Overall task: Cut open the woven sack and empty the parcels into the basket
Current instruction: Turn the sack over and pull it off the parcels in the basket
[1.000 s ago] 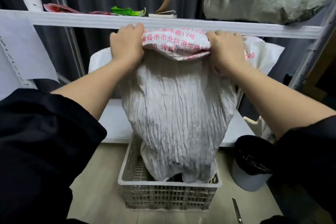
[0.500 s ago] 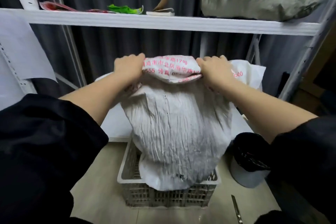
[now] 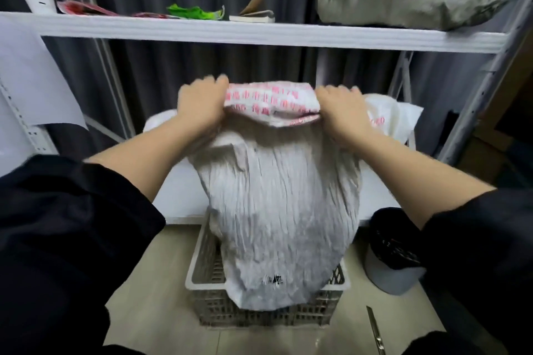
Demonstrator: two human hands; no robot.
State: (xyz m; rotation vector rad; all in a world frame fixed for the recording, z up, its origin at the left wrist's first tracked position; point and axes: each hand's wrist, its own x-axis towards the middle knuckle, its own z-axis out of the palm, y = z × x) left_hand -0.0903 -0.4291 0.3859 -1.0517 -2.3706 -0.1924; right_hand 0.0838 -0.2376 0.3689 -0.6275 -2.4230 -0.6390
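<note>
Person's left hand and right hand both clench the top end of the crinkled grey-white woven sack, which hangs straight down, long axis vertical, mouth inside the pale plastic lattice basket directly below. No parcels visible.

Crinkled white woven sack (red print on top) hangs into slatted basket.

Sack fills basket mouth — floor left open.
</note>
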